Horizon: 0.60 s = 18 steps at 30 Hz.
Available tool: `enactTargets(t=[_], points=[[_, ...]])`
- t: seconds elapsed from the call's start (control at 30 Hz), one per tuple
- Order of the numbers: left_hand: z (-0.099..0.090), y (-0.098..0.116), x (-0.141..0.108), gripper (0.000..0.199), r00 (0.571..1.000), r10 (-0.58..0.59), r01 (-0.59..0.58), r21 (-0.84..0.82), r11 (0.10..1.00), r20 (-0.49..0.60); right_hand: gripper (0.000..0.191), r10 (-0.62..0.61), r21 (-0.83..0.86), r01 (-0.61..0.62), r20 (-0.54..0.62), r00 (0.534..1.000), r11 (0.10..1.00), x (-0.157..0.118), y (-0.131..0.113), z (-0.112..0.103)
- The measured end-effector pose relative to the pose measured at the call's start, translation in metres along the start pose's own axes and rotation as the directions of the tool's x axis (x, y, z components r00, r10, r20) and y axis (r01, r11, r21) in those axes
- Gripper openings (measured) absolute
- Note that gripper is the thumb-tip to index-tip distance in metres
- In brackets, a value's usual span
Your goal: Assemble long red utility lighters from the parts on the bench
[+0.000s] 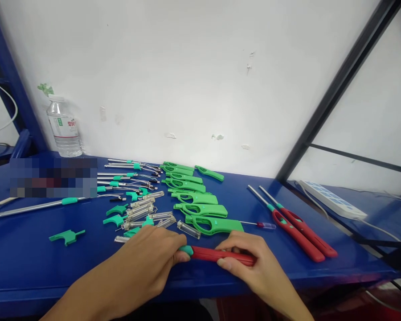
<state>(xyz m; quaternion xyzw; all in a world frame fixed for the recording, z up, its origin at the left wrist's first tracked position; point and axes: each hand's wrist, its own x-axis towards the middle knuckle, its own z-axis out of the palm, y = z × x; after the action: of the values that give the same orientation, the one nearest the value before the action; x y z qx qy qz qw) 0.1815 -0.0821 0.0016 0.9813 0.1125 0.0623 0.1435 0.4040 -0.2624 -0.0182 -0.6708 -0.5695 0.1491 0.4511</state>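
Both hands hold a red long-neck lighter (205,253) sideways above the table's front edge. My left hand (150,256) is closed around its green collar end, hiding whatever extends past it. On the red handle, my right hand (250,254) pinches with thumb and fingers. Just beyond lie several green handle shells (220,224) in a column. Clear fuel tanks (188,229) and small green triggers (118,220) are heaped past my left hand. Metal lighter tubes with wires (116,183) lie behind them at left. Two complete red lighters (297,229) rest side by side at right.
A screwdriver (265,225) lies right of the nearest shell. A lone green trigger piece (67,236) is on the blue table (23,263) at left. A water bottle (64,127) stands against the wall. Beyond a dark frame bar sits a white power strip (332,200). A blurred patch covers the left rear.
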Motion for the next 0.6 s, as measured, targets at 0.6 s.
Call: enactTargets(t=[0.6], points=[[0.009, 0.009, 0.003, 0.027, 0.993, -0.114, 0.114, -0.005, 0.993, -0.015, 0.036, -0.037, -0.095, 0.029, -0.085, 0.996, 0.995, -0.004, 0.013, 0.003]])
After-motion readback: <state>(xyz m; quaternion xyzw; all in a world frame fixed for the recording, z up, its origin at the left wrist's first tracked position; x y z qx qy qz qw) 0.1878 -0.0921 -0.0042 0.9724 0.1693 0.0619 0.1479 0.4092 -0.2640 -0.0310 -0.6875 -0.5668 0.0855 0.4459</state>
